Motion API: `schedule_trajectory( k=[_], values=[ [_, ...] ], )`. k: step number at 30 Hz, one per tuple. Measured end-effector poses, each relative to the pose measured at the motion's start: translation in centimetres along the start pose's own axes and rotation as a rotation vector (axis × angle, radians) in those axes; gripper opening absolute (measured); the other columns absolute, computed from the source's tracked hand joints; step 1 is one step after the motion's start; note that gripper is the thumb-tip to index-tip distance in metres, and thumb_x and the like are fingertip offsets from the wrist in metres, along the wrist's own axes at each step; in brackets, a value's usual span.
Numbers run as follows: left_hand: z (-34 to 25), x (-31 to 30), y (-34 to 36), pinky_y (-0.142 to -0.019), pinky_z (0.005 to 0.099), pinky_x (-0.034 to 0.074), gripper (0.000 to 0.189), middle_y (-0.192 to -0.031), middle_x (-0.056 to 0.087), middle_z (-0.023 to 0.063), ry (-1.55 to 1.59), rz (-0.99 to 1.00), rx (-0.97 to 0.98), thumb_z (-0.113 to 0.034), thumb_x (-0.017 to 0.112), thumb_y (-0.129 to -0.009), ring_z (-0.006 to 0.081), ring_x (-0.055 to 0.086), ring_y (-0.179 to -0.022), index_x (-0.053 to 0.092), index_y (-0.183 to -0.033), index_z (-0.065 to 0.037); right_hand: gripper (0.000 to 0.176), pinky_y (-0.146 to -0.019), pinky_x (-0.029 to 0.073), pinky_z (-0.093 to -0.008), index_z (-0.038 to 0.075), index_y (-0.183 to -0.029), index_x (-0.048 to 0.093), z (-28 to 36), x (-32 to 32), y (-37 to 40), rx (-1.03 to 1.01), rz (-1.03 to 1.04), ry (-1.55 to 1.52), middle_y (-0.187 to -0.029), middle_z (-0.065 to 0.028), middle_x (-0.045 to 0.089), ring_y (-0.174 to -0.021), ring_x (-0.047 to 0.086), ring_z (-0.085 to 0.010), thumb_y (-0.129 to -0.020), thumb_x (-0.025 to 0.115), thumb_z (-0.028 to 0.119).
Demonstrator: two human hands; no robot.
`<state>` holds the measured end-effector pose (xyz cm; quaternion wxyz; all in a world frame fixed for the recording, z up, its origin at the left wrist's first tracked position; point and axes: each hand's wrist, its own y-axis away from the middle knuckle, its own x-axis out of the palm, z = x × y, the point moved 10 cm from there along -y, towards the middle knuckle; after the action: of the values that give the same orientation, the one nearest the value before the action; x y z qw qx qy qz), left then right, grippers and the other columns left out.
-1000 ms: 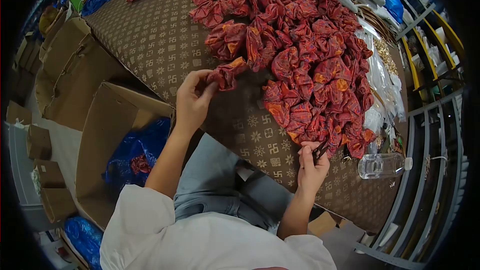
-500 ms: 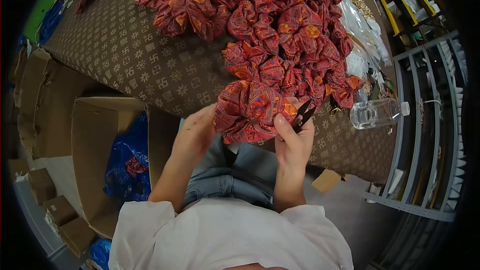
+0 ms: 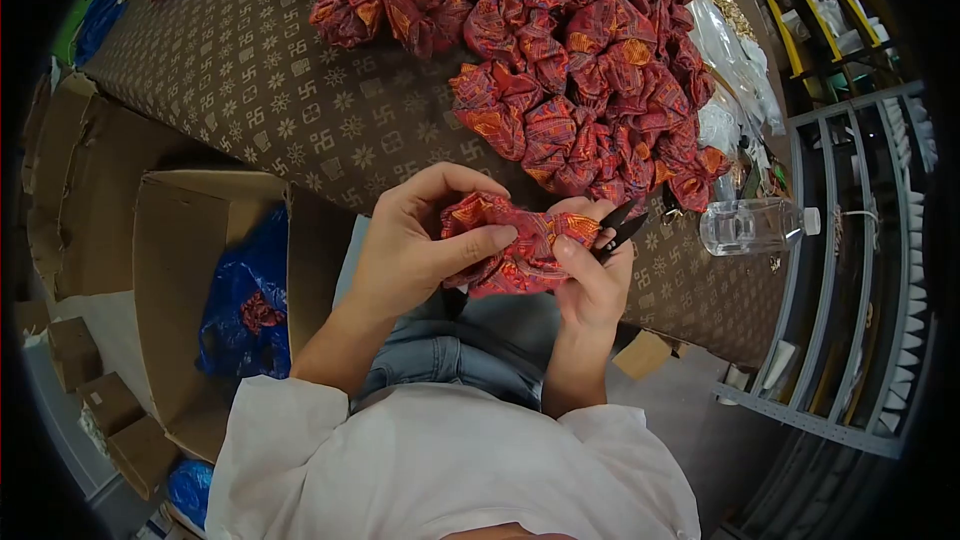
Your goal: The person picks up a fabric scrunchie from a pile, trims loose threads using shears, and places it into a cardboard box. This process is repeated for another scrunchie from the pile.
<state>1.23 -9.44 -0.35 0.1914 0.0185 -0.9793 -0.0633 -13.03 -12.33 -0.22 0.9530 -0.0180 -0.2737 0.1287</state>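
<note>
While left hand [image 3: 408, 245] and right hand [image 3: 596, 288] pinch red fabric [image 3: 530, 255] mid-frame, handling seems underway; any next move needs black snips [image 3: 627, 231] clear.

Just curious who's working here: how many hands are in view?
2: the left hand holds the left side of a red patterned cloth piece; the right hand holds its right side and a black pointed tool. No others show.

At the centre, my cloth [image 3: 530, 260] is red with an orange and blue geometric print, matching the pile [image 3: 580, 70] at one o'clock, while the brown table covering [image 3: 280, 90] at ten carries paler flowers and geometric signs, and my shirt [image 3: 450, 450] at six is white.
</note>
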Motion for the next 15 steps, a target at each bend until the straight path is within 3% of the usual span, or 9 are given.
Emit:
schedule_trajectory(
  k=[1,3,5,7,8,11,15],
  values=[
    [0.4,0.0,0.0,-0.063,0.0187,0.043,0.026,-0.086,0.056,0.0045,0.002,-0.004,0.0,0.002,0.066,-0.07,0.007,0.052,-0.073,0.056,-0.093,0.0,0.019,-0.064,0.04,-0.0225,0.003,-0.083,0.049,-0.2,0.2,0.0,0.004,0.002,0.001,-0.082,-0.007,0.054,-0.07,0.05,-0.0096,-0.069,0.063,-0.001],
    [-3.0,-0.6,0.8,-0.055,0.0166,0.039,0.019,-0.077,0.054,0.0033,-0.153,-0.122,0.446,0.005,0.066,-0.067,0.0063,0.05,-0.066,0.057,-0.083,0.0,0.022,-0.059,0.035,-0.0186,0.003,-0.086,0.051,1.6,-1.4,0.5,-0.153,-0.253,0.419,-0.078,-0.0018,0.05,-0.065,0.043,-0.005,-0.07,0.066,0.002],
    [-3.3,-0.7,1.3,-0.055,0.0169,0.039,0.017,-0.076,0.053,0.0039,-0.219,-0.156,0.489,0.006,0.066,-0.066,0.0069,0.051,-0.066,0.057,-0.08,0.001,0.02,-0.056,0.031,-0.0165,0.003,-0.085,0.053,2.0,-2.1,1.1,-0.206,-0.351,0.438,-0.074,0.0018,0.045,-0.061,0.037,-0.003,-0.07,0.067,0.003],
    [-3.6,-0.6,1.6,-0.054,0.0171,0.038,0.015,-0.075,0.052,0.0044,-0.286,-0.183,0.525,0.007,0.066,-0.065,0.0075,0.051,-0.066,0.058,-0.076,0.001,0.016,-0.056,0.031,-0.0165,0.003,-0.082,0.054,1.9,-1.3,1.5,-0.22,-0.253,0.338,-0.075,0.0015,0.045,-0.061,0.038,-0.003,-0.071,0.066,0.002],
    [-3.6,-0.3,1.5,-0.053,0.0176,0.038,0.015,-0.075,0.052,0.0047,-0.27,-0.152,0.512,0.007,0.066,-0.064,0.0079,0.051,-0.066,0.059,-0.076,0.0,0.014,-0.054,0.03,-0.0163,0.0,-0.084,0.056,3.0,0.1,1.4,-0.346,-0.18,0.393,-0.074,0.0012,0.046,-0.059,0.037,-0.0029,-0.073,0.064,0.001],
    [-3.7,0.4,1.5,-0.052,0.0182,0.038,0.017,-0.074,0.052,0.0047,-0.295,-0.105,0.499,0.006,0.066,-0.064,0.0082,0.05,-0.064,0.06,-0.079,0.0,0.027,-0.056,0.031,-0.0158,-0.001,-0.095,0.055,3.8,1.8,1.5,-0.358,-0.076,0.566,-0.077,-0.0019,0.046,-0.065,0.041,-0.0065,-0.07,0.065,0.002],
    [-4.6,1.4,2.1,-0.05,0.0182,0.037,0.021,-0.073,0.051,0.0034,-0.412,-0.035,0.553,0.004,0.067,-0.066,0.0077,0.05,-0.063,0.063,-0.086,-0.001,0.03,-0.057,0.031,-0.017,-0.002,-0.095,0.056,3.8,2.5,1.0,-0.274,-0.018,0.698,-0.077,-0.0019,0.046,-0.065,0.041,-0.0069,-0.068,0.067,0.003]
  ],
)
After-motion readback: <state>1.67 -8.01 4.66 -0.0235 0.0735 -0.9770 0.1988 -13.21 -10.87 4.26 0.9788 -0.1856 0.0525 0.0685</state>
